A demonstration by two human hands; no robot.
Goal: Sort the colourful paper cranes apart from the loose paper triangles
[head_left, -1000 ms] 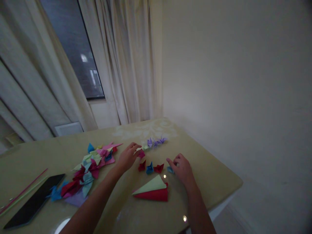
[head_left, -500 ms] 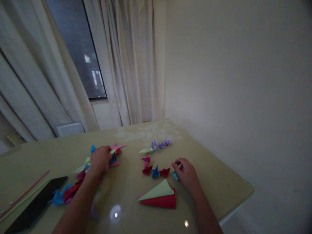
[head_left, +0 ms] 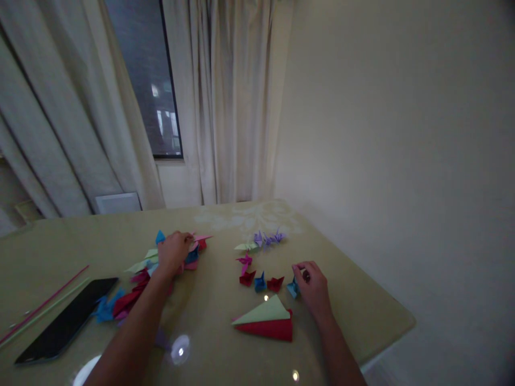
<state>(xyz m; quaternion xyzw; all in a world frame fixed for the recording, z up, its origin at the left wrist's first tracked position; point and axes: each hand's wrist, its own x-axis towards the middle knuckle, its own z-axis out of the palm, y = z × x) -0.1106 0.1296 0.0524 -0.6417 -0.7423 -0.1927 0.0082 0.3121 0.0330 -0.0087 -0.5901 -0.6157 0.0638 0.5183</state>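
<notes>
Left hand over the paper pile, right hand at the light-blue piece

Your left hand is over the far end of the paper pile, on the left half of the table. Its fingers are bent and bunched near a pink piece; you hide their undersides, so I cannot tell whether they grip anything. A blue piece shows just beyond your knuckles, and your forearm covers part of the pile.

Your right hand is at the right end of a row of small folded papers. Its fingers are curled, with thumb and forefinger close together at the top of the light-blue piece; I cannot tell whether they pinch it or only sit beside it. That piece is on the table, to the right of a red piece, a darker blue piece and another red piece. Behind these lie a magenta piece, a pale green piece and a purple cluster.

Nearer you, between your forearms, lies a green-and-red paper cone. To your left are a black slab and two thin sticks.
</notes>
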